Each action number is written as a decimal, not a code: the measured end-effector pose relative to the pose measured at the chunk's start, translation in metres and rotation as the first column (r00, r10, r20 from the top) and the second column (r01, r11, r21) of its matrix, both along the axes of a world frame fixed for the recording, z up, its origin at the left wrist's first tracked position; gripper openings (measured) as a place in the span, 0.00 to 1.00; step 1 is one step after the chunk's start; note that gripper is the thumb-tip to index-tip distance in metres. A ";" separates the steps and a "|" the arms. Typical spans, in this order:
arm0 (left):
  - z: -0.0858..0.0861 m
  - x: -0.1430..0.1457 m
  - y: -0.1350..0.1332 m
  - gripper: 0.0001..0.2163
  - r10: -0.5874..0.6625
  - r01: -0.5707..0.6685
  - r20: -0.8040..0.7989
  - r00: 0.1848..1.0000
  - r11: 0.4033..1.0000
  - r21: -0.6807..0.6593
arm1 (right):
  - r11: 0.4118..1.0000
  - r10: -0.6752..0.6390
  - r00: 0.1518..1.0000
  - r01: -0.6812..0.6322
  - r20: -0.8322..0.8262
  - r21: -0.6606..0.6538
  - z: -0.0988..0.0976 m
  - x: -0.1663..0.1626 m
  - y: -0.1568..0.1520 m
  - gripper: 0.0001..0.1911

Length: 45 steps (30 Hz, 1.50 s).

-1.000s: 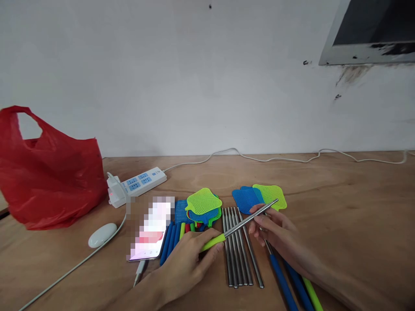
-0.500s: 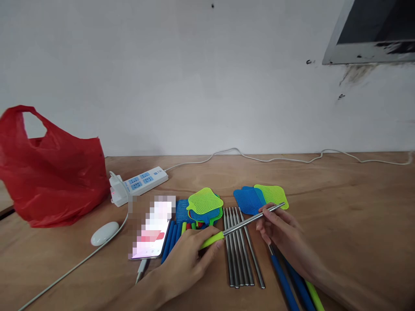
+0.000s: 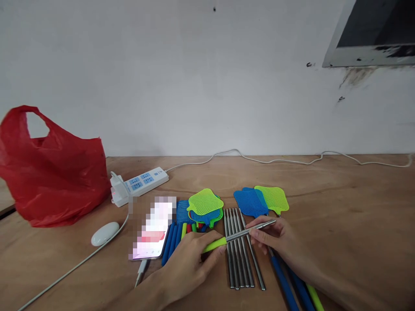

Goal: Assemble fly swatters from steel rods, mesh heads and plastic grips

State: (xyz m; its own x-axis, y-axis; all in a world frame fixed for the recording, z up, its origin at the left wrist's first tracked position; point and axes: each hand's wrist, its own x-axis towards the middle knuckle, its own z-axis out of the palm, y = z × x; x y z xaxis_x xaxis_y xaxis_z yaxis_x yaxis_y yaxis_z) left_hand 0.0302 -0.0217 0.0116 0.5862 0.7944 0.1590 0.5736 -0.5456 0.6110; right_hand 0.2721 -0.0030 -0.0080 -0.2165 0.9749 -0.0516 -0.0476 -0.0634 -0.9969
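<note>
My left hand (image 3: 189, 263) is closed around the green grip (image 3: 214, 245) of a metal rod (image 3: 251, 230). My right hand (image 3: 279, 242) pinches the rod's far end between thumb and fingers. The rod lies crosswise just above a row of several bare metal rods (image 3: 241, 248) on the wooden table (image 3: 340, 207). Beyond them lie loose swatter heads, green and blue (image 3: 204, 205), next to a second blue and green pair (image 3: 261, 199). Blue and green handles (image 3: 292, 285) run under my right wrist. More coloured grips (image 3: 177, 235) sit by my left hand.
A phone (image 3: 152, 233) with its cable lies left of the grips. A white oval object (image 3: 104, 233), a white power strip (image 3: 138, 183) and a red plastic bag (image 3: 52, 177) stand at the left. A white cord (image 3: 292, 160) runs along the wall. A dark framed panel (image 3: 372, 34) hangs top right.
Both hands have lowered the rod toward the row of rods. The rod looks shorter, and my right hand has come down and closer to the left.
</note>
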 end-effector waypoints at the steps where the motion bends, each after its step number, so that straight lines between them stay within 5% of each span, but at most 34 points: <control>1: 0.000 0.000 0.000 0.10 -0.007 0.007 -0.005 1.000 1.000 -0.007 | 0.999 0.036 0.999 -0.036 0.027 -0.013 0.001 0.000 0.000 0.19; 10: 0.001 0.000 -0.003 0.11 -0.019 0.019 -0.002 1.000 0.999 -0.028 | 0.996 0.082 0.995 -0.079 0.060 -0.043 0.004 0.000 -0.003 0.20; 18: 0.001 -0.002 -0.001 0.14 0.019 -0.019 -0.020 1.000 1.000 0.001 | 0.980 -0.195 0.967 0.199 -0.161 0.011 0.001 0.004 0.003 0.18; 26: -0.007 -0.002 -0.002 0.13 -0.011 0.011 -0.008 1.000 1.000 0.027 | 0.997 -0.067 0.991 0.070 -0.119 0.025 -0.004 0.006 0.002 0.17; 30: -0.003 -0.003 0.000 0.13 0.024 -0.031 0.072 0.997 0.996 0.087 | 0.993 -0.115 0.971 0.117 -0.211 0.002 -0.002 0.000 -0.001 0.18; 36: -0.009 -0.014 0.017 0.13 0.330 -0.302 -0.008 0.944 0.875 0.378 | 0.963 -0.264 0.939 0.244 -0.219 -0.117 0.015 0.000 -0.002 0.23; 45: -0.019 -0.020 0.023 0.18 0.462 -0.291 -0.186 0.867 0.773 0.564 | 0.970 -0.226 0.963 0.209 -0.146 -0.127 0.009 0.001 0.000 0.24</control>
State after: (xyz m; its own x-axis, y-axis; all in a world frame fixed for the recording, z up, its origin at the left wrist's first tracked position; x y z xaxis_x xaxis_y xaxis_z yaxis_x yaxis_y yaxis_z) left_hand 0.0098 0.0013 -0.0072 0.3417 0.8157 0.4668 0.9031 -0.4225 0.0771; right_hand 0.2731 -0.0034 0.0010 -0.0139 0.9897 -0.1425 -0.2292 -0.1418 -0.9630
